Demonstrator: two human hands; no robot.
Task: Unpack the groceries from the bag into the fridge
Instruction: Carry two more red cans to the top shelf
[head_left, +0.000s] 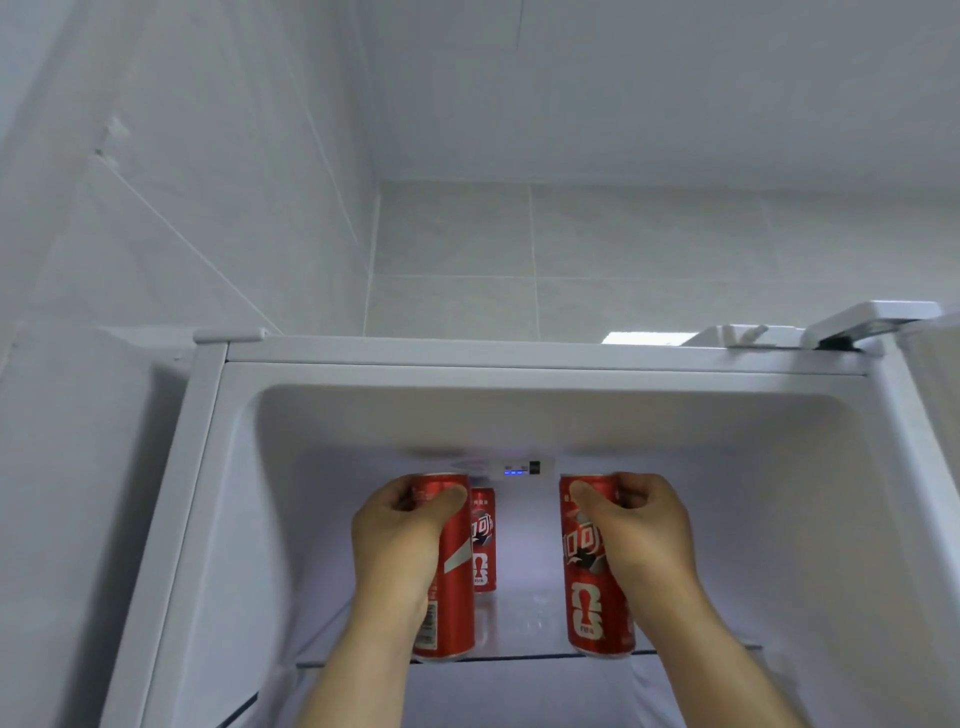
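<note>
Glossy red metal cans (597, 566) stand on a clear glass shelf (524, 623) (smooth, reflective); the fridge (363, 415) lining looks like smooth white plastic.

Back can (484, 551) half hidden behind front-left can (457, 597) and left hand (400, 535). Front-right can (587, 597) label partly covered by right hand (639, 535). Control panel (522, 469) readout too small to read.
</note>
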